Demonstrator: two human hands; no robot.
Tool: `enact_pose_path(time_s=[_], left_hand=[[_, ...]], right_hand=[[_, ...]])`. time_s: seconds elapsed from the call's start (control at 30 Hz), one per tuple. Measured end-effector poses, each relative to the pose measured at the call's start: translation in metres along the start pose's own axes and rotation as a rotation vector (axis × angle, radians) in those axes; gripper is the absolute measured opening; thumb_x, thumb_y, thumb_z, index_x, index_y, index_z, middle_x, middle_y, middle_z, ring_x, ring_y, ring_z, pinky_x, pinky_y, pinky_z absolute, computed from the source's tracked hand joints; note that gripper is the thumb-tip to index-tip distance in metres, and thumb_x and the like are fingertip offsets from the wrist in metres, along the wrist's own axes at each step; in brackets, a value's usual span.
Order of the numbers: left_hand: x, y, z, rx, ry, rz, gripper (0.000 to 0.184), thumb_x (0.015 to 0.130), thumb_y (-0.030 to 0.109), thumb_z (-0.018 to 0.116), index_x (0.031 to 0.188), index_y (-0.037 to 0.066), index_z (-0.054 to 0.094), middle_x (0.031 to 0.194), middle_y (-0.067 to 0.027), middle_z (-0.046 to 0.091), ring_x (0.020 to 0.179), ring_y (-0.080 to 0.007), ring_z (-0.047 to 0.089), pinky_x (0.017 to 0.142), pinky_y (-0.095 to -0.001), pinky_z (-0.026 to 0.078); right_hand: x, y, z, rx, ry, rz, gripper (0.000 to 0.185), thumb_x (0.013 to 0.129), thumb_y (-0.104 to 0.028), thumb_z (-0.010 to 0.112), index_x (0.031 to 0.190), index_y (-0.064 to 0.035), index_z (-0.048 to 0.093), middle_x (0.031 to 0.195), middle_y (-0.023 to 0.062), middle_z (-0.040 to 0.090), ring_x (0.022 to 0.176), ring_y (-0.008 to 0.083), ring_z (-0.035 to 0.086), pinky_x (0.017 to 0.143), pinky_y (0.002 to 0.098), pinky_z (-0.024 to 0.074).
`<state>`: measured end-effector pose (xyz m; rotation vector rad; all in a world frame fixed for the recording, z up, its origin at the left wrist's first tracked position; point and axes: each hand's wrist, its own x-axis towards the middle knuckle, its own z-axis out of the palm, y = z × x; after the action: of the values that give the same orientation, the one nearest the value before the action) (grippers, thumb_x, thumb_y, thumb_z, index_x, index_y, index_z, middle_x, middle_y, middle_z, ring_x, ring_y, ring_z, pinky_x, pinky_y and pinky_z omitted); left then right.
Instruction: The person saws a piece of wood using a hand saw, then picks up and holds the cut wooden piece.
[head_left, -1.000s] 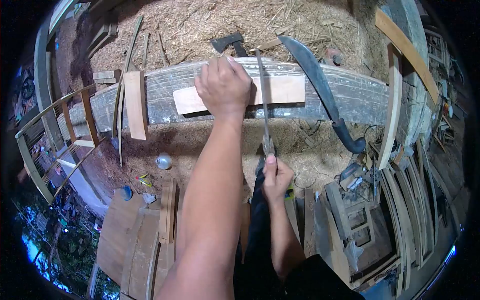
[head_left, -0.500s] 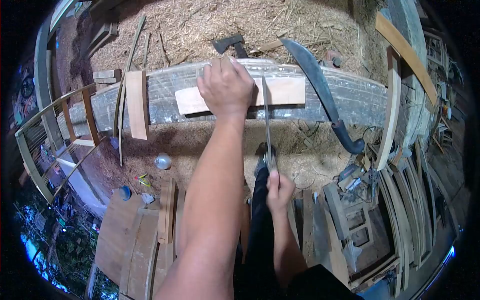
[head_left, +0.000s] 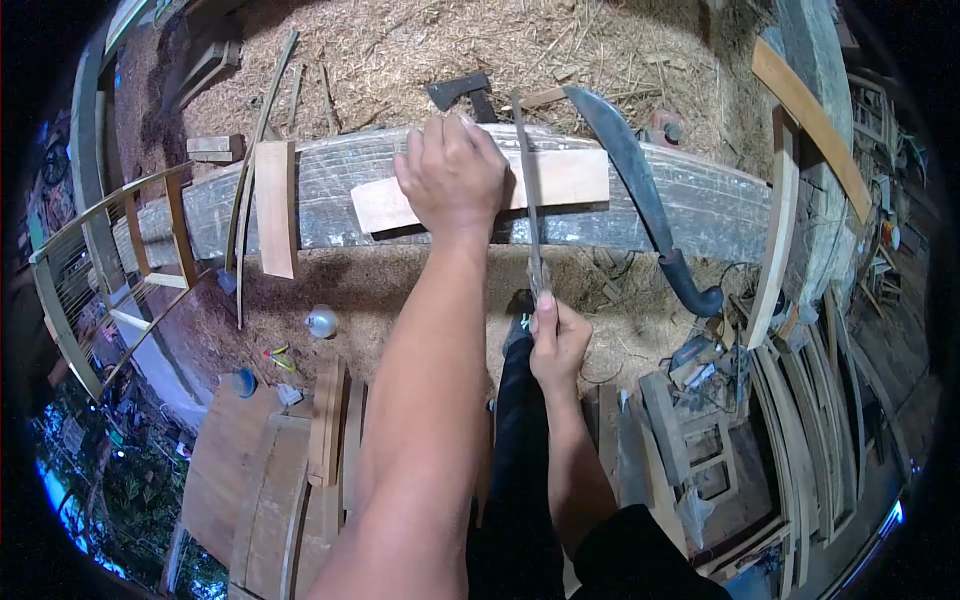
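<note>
A pale wooden board (head_left: 570,178) lies lengthwise on a weathered timber beam (head_left: 350,160). My left hand (head_left: 452,175) bears down on the board, its fingers curled over the far edge. Just right of that hand, a long narrow handsaw (head_left: 530,185) crosses the board, its blade seen nearly edge-on. My right hand (head_left: 558,340) is closed around the saw's near end, below the beam. How deep the blade sits in the wood cannot be made out.
A big curved knife (head_left: 635,165) rests across the beam on the right. Beyond the beam, an axe head (head_left: 458,90) shows among wood shavings. Another wood piece (head_left: 275,205) lies across the beam at left. Curved wooden strips (head_left: 795,430) stand at lower right.
My right hand and the saw have moved forward, away from me, so the blade tip now reaches past the beam's far edge. My left hand stays on the board.
</note>
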<state>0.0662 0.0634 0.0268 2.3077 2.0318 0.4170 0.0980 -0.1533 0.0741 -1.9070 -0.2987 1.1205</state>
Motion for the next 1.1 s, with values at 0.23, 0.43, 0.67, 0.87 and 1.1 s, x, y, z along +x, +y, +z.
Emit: enact_pose_path(time_s=[0.23, 0.43, 0.67, 0.87, 1.1], left_hand=[[-0.004, -0.003, -0.001, -0.003, 0.009, 0.008, 0.022, 0.092, 0.022, 0.058, 0.076, 0.009, 0.067, 0.08, -0.0082, 0.065, 0.079, -0.0288, 0.064, 0.069, -0.0461, 0.046], [0.0, 0.001, 0.0, -0.001, 0.021, -0.005, 0.022, 0.092, 0.022, 0.058, 0.075, 0.01, 0.066, 0.076, -0.0082, 0.064, 0.077, -0.0285, 0.064, 0.069, -0.0465, 0.047], [0.001, 0.001, 0.0, 0.005, 0.023, 0.005, 0.021, 0.091, 0.021, 0.058, 0.075, 0.009, 0.066, 0.078, -0.0087, 0.065, 0.08, -0.0289, 0.063, 0.07, -0.0466, 0.047], [0.006, -0.001, 0.0, 0.007, 0.0, 0.004, 0.023, 0.092, 0.022, 0.057, 0.076, 0.008, 0.066, 0.08, -0.0096, 0.065, 0.08, -0.0297, 0.063, 0.072, -0.0462, 0.047], [0.011, 0.0, 0.004, -0.074, 0.036, 0.02, 0.022, 0.093, 0.021, 0.058, 0.077, 0.007, 0.066, 0.08, -0.0095, 0.065, 0.08, -0.0304, 0.063, 0.073, -0.0456, 0.047]], right_hand=[[-0.029, 0.012, -0.02, -0.159, -0.006, -0.031, 0.046, 0.103, -0.029, 0.059, 0.068, 0.0012, 0.052, 0.057, 0.0029, 0.045, 0.056, 0.0096, 0.043, 0.051, 0.033, 0.0335], [-0.034, 0.023, -0.028, -0.188, -0.01, 0.044, 0.046, 0.102, -0.035, 0.058, 0.072, 0.0004, 0.059, 0.056, 0.0054, 0.051, 0.054, 0.0127, 0.052, 0.052, 0.0326, 0.0376], [0.006, 0.001, -0.01, -0.019, -0.058, 0.036, 0.046, 0.104, -0.03, 0.056, 0.068, -0.0013, 0.056, 0.056, 0.0029, 0.048, 0.054, 0.0128, 0.047, 0.052, 0.0333, 0.0357], [-0.041, 0.0, -0.036, -0.283, -0.011, 0.06, 0.047, 0.103, -0.031, 0.057, 0.068, -0.0004, 0.056, 0.055, 0.0022, 0.048, 0.052, 0.0124, 0.047, 0.051, 0.0322, 0.0344], [-0.005, -0.013, -0.017, 0.029, -0.021, 0.059, 0.047, 0.103, -0.029, 0.06, 0.067, 0.0, 0.055, 0.057, -0.0022, 0.045, 0.057, 0.0065, 0.043, 0.052, 0.0286, 0.0332]])
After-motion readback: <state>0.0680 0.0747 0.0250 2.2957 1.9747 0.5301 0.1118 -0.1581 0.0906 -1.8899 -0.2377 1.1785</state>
